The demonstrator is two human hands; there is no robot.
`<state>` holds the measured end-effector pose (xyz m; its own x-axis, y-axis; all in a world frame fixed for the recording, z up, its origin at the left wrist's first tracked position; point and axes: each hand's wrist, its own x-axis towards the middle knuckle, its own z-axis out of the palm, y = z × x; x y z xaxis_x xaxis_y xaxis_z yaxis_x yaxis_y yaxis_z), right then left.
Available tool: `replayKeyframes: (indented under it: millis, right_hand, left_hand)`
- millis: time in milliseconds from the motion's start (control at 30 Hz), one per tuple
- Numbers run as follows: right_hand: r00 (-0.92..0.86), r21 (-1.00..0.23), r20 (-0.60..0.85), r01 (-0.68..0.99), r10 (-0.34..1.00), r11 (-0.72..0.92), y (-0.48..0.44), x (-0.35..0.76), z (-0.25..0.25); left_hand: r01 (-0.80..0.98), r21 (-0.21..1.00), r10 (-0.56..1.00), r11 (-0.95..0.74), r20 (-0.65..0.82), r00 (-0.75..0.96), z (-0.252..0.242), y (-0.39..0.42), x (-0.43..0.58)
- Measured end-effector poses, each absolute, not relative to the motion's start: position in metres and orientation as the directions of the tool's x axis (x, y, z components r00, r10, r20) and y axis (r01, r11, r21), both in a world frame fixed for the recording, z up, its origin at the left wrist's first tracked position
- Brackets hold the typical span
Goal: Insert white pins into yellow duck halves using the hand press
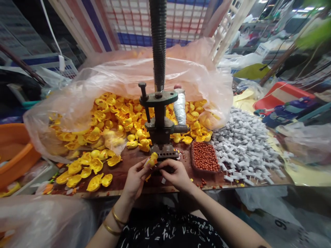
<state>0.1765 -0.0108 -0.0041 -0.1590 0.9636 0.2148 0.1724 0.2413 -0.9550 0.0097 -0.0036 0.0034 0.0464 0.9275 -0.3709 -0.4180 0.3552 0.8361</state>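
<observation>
My left hand [136, 177] grips a small yellow plastic toy duck [153, 158] between thumb and fingers, just in front of the base of a hand press [165, 151]. Close beside it, my right hand [176, 174] has its fingertips drawn together near the toy's lower side; what they pinch, if anything, is too small to make out. To the left on the board lie several loose yellow shell halves [96, 165]. Behind the press, more yellow shells [113, 112] spill from a large clear plastic bag [129, 70].
Right of the press stands a tray [192, 156] of small reddish-brown beads [206, 155]. Beyond it spreads a heap of grey-white small parts with thin pins [243, 144]. An orange basin [18, 148] is at the left. A red container [284, 96] sits at the far right.
</observation>
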Motion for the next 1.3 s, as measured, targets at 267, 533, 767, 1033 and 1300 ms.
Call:
replayKeyframes:
  millis: [267, 533, 767, 1033, 1300]
  right_hand:
    - [-0.005, -0.987, 0.16, 0.006, 0.987, 0.16, -0.013, 0.161, -0.015]
    - [-0.058, -0.949, -0.095, -0.295, 0.994, -0.108, -0.011, 0.16, -0.008]
    - [-0.057, -0.978, -0.057, -0.197, 0.997, -0.067, -0.007, 0.166, -0.01]
    - [-0.027, -0.749, 0.349, 0.593, 0.937, 0.296, 0.031, 0.183, -0.039]
    - [0.394, -0.984, 0.169, 0.114, 0.903, 0.135, 0.159, 0.244, 0.085]
  left_hand:
    - [-0.443, 0.826, 0.932, 0.349, -0.354, 0.074, 0.005, -0.005, 0.012]
    - [-0.47, 0.809, 0.931, 0.353, -0.351, 0.095, 0.008, -0.004, 0.016]
    - [-0.467, 0.81, 0.933, 0.355, -0.339, 0.12, 0.006, -0.006, 0.017]
    - [0.122, 0.991, 0.994, 0.048, -0.059, 0.093, -0.014, 0.035, 0.012]
    - [0.409, 0.867, 0.925, -0.284, 0.135, 0.356, -0.015, 0.065, 0.019]
